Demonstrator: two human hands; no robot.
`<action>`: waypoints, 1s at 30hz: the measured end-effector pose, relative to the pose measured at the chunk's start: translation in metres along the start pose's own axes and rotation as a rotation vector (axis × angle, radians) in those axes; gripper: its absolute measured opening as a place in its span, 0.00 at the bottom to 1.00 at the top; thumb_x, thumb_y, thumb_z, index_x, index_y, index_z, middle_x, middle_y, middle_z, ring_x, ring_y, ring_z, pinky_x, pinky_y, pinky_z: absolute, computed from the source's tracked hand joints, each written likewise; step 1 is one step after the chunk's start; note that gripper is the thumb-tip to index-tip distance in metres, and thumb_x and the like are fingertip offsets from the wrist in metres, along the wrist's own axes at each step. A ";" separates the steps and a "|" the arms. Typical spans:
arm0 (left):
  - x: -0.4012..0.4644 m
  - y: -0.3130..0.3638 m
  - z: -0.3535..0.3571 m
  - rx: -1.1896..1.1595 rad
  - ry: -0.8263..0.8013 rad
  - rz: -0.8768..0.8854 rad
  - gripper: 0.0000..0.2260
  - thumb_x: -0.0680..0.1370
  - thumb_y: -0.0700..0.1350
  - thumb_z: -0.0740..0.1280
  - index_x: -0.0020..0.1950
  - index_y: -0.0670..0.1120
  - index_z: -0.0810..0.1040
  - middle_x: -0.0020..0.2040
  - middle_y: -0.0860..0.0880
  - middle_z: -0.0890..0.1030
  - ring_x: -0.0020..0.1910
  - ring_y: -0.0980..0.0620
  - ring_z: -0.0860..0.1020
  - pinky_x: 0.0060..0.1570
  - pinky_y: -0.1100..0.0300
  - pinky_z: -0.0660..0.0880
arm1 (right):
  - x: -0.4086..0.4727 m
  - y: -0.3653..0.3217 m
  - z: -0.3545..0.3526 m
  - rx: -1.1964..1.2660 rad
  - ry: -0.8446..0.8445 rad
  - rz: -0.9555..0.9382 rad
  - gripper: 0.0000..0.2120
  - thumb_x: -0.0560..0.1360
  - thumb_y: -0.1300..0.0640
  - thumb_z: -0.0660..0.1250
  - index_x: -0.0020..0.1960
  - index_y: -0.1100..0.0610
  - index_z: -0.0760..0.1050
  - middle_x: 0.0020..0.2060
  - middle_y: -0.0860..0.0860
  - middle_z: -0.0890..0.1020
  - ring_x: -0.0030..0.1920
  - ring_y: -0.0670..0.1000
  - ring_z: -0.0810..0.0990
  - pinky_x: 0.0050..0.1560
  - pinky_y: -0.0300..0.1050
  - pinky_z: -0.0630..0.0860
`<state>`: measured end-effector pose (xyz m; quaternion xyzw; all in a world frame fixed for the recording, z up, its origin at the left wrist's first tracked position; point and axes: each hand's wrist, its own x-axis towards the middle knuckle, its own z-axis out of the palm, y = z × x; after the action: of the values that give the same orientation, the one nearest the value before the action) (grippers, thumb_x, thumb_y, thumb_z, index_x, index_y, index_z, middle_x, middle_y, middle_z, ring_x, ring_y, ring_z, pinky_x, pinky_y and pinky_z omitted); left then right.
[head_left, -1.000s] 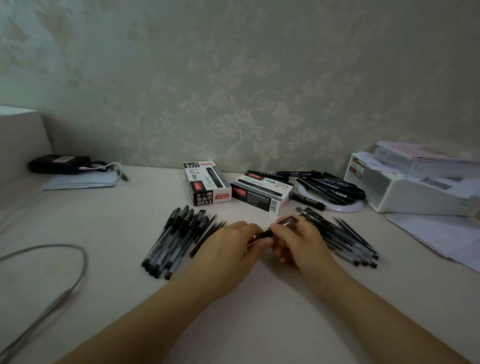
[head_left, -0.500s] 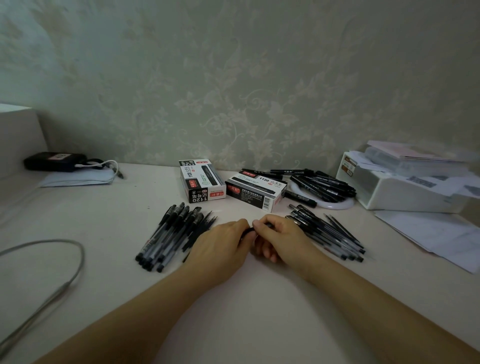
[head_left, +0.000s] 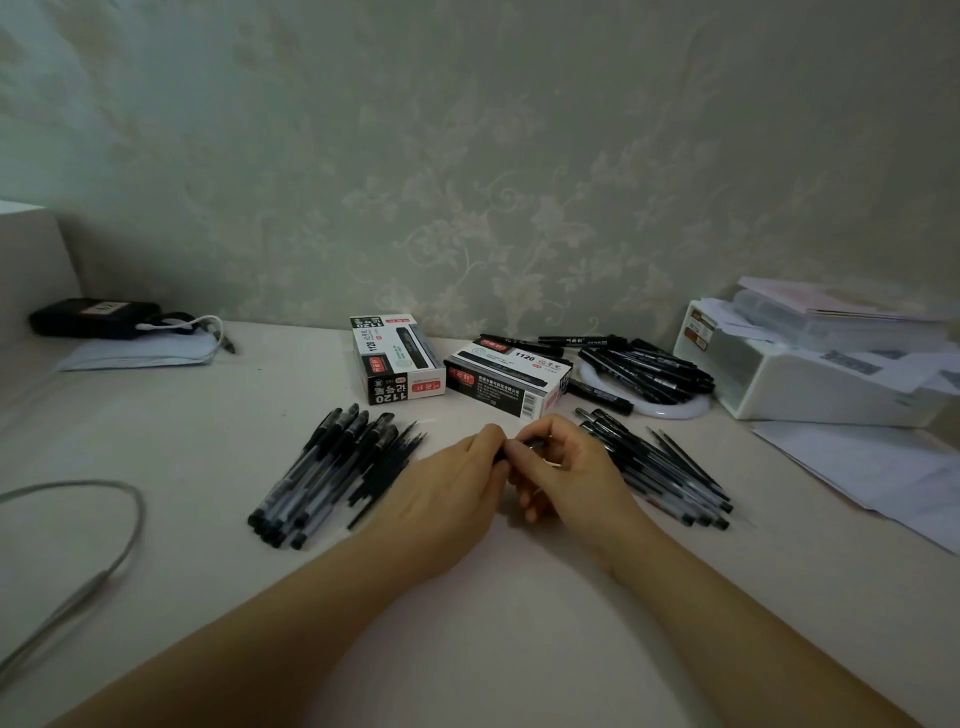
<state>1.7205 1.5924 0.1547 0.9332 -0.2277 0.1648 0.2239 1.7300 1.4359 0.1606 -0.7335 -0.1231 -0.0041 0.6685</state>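
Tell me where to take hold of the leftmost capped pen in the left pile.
Pinch the leftmost capped pen at mid-barrel, from above and from its left. It lies flat on the table with neighbours packed against its right; only its top and left flank are bare for fingers.

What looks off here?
Nothing broken. Black markers lie heaped on a white round base, one sticking off its rim; papers sag over the white storage box. Left hand and right hand grip one pen, mostly hidden.

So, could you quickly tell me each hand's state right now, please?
Left hand: closed, holding the black pen.
Right hand: closed, also holding the black pen.
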 end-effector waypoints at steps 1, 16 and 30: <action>0.000 -0.001 0.000 0.000 -0.004 0.015 0.04 0.82 0.50 0.53 0.48 0.54 0.62 0.36 0.57 0.69 0.34 0.55 0.70 0.31 0.56 0.64 | 0.000 0.000 0.000 0.010 -0.005 0.000 0.06 0.76 0.57 0.70 0.48 0.60 0.76 0.31 0.53 0.80 0.27 0.48 0.77 0.26 0.39 0.75; 0.009 -0.008 -0.004 0.165 0.142 -0.040 0.10 0.82 0.54 0.53 0.56 0.52 0.71 0.49 0.55 0.76 0.46 0.53 0.76 0.37 0.54 0.74 | 0.015 0.001 0.004 0.130 0.066 -0.001 0.06 0.78 0.60 0.68 0.50 0.64 0.76 0.33 0.55 0.80 0.27 0.48 0.75 0.26 0.40 0.74; 0.008 -0.013 0.003 0.163 0.051 -0.090 0.09 0.82 0.51 0.54 0.54 0.49 0.70 0.47 0.53 0.73 0.43 0.53 0.73 0.37 0.57 0.70 | 0.023 0.001 0.007 -0.146 -0.072 0.085 0.06 0.80 0.59 0.64 0.49 0.62 0.75 0.28 0.51 0.81 0.24 0.47 0.78 0.25 0.36 0.74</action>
<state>1.7346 1.5980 0.1509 0.9531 -0.1655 0.1964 0.1599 1.7518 1.4465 0.1625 -0.7846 -0.1152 0.0415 0.6078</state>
